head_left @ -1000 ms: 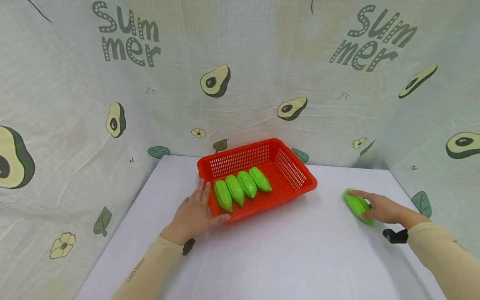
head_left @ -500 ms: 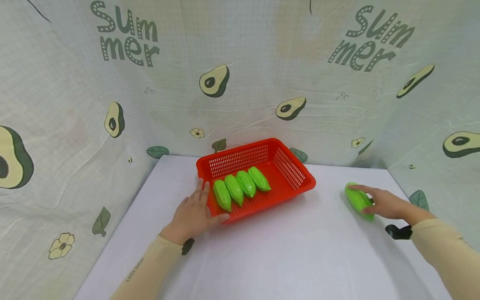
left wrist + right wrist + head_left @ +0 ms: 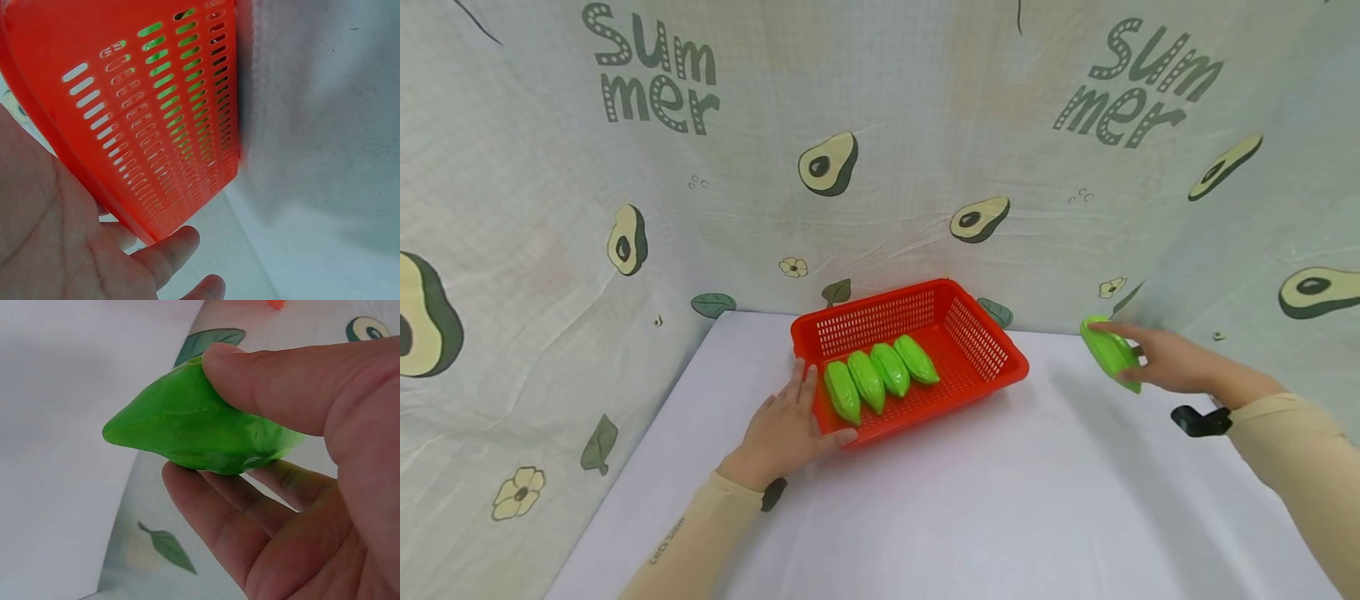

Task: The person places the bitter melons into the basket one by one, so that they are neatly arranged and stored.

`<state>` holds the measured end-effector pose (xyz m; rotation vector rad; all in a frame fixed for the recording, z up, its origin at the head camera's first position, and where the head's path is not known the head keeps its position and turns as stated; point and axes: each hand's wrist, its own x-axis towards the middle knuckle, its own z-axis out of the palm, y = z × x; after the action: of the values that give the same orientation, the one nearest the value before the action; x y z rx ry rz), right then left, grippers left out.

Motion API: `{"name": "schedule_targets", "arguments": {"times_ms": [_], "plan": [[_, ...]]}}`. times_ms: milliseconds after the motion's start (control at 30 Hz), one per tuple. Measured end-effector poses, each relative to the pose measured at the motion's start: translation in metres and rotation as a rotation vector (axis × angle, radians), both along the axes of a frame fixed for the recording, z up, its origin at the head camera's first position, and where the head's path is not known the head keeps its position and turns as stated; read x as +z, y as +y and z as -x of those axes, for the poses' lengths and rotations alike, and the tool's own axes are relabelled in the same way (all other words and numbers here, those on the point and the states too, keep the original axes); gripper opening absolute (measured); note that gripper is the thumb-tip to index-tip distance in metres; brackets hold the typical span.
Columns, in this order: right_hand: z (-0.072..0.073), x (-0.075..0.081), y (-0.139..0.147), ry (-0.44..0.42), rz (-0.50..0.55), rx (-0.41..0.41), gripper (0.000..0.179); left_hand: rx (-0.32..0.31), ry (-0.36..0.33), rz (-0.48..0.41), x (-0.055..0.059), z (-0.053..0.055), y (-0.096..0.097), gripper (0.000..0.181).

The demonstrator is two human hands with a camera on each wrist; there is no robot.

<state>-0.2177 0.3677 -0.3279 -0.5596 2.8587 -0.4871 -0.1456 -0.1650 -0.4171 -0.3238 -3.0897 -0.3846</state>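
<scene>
My right hand (image 3: 1176, 362) pinches a glossy green star fruit (image 3: 1108, 352) between thumb and fingers, held above the table at the right. In the right wrist view the star fruit (image 3: 194, 422) shows its ridges and pointed end, with the thumb on top and the fingers below. A red plastic basket (image 3: 942, 405) stands at the middle back. Several similar star fruits (image 3: 867, 381) lie side by side in its left part. My left hand (image 3: 782, 437) rests with spread, mostly straight fingers at the basket's left rim. In the left wrist view the slotted basket wall (image 3: 59, 34) fills the upper left.
A white table (image 3: 970, 517) bears the basket. Behind it and at both sides hangs a pale cloth (image 3: 902, 108) printed with avocados, leaves and the word "Summer". The right part of the basket floor (image 3: 951, 346) is bare.
My right hand has lifted the star fruit off the table, up in the view and slightly toward the back. My left hand and the basket have stayed in place.
</scene>
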Motion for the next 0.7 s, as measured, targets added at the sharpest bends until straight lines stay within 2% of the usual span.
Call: {"name": "schedule_targets", "arguments": {"times_ms": [200, 367, 700], "plan": [[0.010, 0.028, -0.030, -0.056, 0.024, -0.005, 0.077, -0.001, -0.003, 0.004, -0.002, 0.001, 0.000, 0.120], [0.017, 0.045, -0.056, -0.079, 0.052, 0.033, 0.075, 0.005, -0.002, 0.009, -0.003, 0.001, -0.001, 0.121], [0.039, 0.048, -0.106, -0.094, 0.059, 0.084, 0.072, -0.005, 0.002, 0.014, 0.001, -0.002, 0.000, 0.120]]}}
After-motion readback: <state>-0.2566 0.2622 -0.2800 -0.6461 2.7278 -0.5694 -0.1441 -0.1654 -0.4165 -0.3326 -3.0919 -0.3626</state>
